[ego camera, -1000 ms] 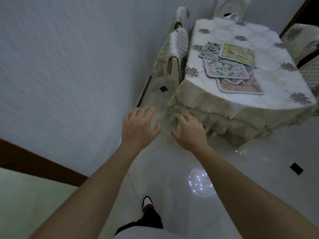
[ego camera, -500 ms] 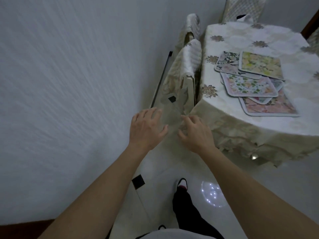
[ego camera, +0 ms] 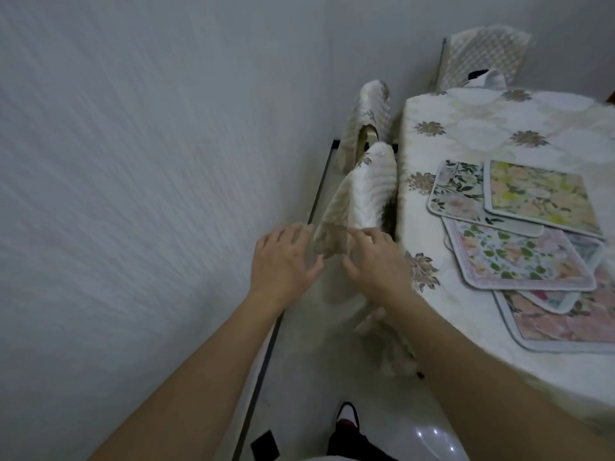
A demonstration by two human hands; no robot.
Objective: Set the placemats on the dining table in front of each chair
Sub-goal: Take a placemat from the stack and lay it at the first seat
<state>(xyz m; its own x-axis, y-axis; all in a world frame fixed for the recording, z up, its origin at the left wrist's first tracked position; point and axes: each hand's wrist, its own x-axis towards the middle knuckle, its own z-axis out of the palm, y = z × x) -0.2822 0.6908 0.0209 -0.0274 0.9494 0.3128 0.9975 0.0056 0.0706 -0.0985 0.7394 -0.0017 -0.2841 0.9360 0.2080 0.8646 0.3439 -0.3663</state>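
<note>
The placemats [ego camera: 519, 251] lie piled, overlapping, on the table [ego camera: 466, 134], right of both hands, untouched. Left hand [ego camera: 283, 261] and right hand [ego camera: 376, 266], fingers spread and empty, hover beside the near chair [ego camera: 362, 191] in the narrow floor [ego camera: 316, 367] strip along the wall [ego camera: 133, 194]

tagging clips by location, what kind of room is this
Most likely a dining room or dining corner in a home. A cloth-covered table has fabric-covered chairs pushed in along a white wall. A loose pile of floral placemats lies on the table.
</note>
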